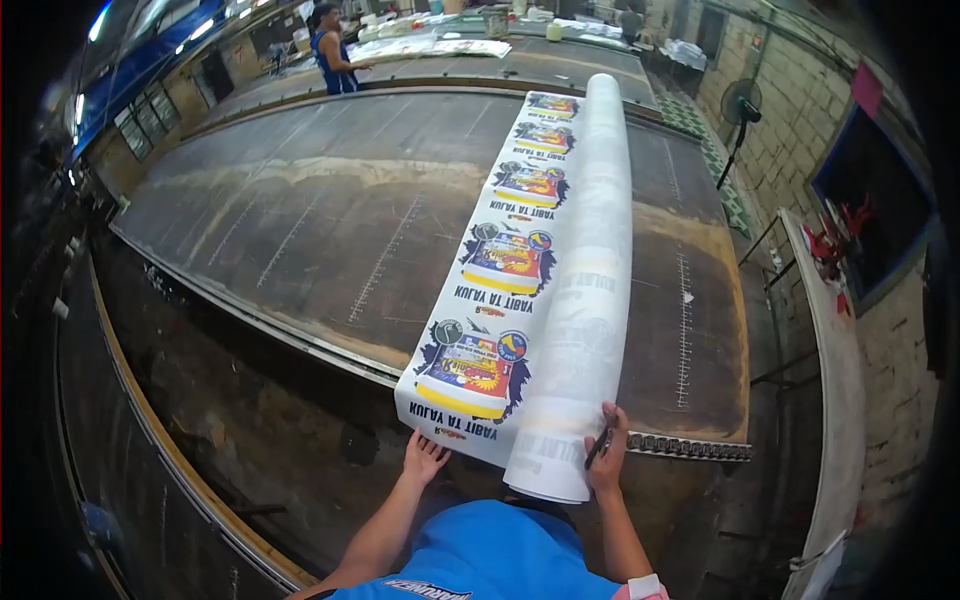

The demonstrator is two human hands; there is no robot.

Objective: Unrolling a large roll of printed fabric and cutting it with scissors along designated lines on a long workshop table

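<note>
Workshop, by its long worktables [300, 205], printed roll [590, 270] and block walls [795, 115].

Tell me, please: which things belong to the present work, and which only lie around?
Likely in use:
white printed cylindrical roll
broad dark rectangular table
small dark object in the right hand

Likely just around:
dark standing fan
red objects on the long pale bench

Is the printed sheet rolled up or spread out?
Partly both: a printed strip lies spread across the table, beside its thick white roll.
</note>
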